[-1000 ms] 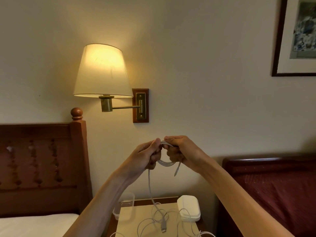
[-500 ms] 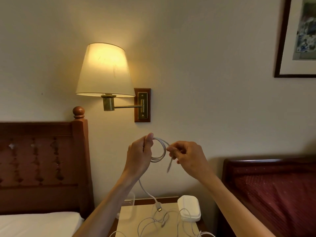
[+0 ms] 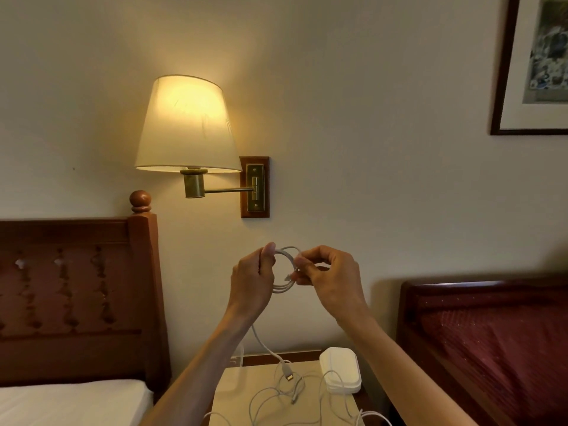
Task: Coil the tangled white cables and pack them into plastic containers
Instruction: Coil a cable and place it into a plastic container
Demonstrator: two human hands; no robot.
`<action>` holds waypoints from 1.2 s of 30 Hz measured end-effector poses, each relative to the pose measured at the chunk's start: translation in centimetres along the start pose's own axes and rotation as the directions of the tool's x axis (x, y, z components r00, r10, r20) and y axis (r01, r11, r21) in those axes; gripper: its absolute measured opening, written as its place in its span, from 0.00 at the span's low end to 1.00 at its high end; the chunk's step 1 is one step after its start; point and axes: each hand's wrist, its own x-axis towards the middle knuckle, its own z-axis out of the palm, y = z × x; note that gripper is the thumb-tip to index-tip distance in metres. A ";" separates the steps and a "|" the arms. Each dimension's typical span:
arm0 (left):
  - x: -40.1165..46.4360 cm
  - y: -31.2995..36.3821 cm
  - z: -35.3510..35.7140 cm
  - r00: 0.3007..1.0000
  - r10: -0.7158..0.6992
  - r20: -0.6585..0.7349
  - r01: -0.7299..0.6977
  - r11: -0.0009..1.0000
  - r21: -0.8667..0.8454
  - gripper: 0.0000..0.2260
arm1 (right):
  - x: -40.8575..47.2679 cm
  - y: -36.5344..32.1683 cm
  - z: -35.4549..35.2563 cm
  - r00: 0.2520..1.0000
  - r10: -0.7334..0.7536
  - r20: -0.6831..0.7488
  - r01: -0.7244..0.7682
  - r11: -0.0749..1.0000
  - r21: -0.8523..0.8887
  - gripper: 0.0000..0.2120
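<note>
A white cable coil (image 3: 284, 284) of a few loops hangs in the air between my hands, in front of the wall. My left hand (image 3: 252, 279) grips the coil's left side, thumb up. My right hand (image 3: 330, 276) pinches the cable on the coil's right side, near a plug end. The cable's free tail (image 3: 264, 344) drops from under my left hand to the bedside table, ending in a plug (image 3: 289, 376). More tangled white cables (image 3: 276, 401) lie on the table. A clear plastic container (image 3: 238, 356) stands behind my left forearm, mostly hidden.
White stacked lids or a closed container (image 3: 339, 368) sit on the beige tabletop (image 3: 233, 395). A lit wall lamp (image 3: 186, 127) hangs above. A wooden headboard (image 3: 76, 287) and white bed stand left, a dark red bed (image 3: 491, 333) right.
My hands drew apart and then closed in again on the coil, which has grown by a loop. The hanging tail got shorter and its plug lifted higher above the table.
</note>
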 end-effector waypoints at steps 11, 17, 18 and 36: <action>-0.6 1.5 -0.7 0.927 -0.329 0.181 0.372 0.869 -0.325 0.21 | 0.5 3.1 0.4 0.809 -0.576 0.121 0.559 0.689 -0.462 0.06; -0.4 1.9 -1.0 0.918 -0.349 0.189 0.394 0.855 -0.338 0.21 | 0.0 1.6 -0.5 0.965 -0.114 0.235 0.085 0.988 0.128 0.07; -0.3 1.9 -1.0 0.916 -0.354 0.187 0.398 0.851 -0.342 0.21 | 0.0 1.6 -0.7 0.955 -0.084 0.285 0.045 0.989 0.143 0.09; -1.2 1.6 -0.1 0.911 -0.353 0.215 0.410 0.830 -0.378 0.21 | -0.2 1.5 -1.2 0.890 0.198 0.411 -0.354 0.868 0.349 0.12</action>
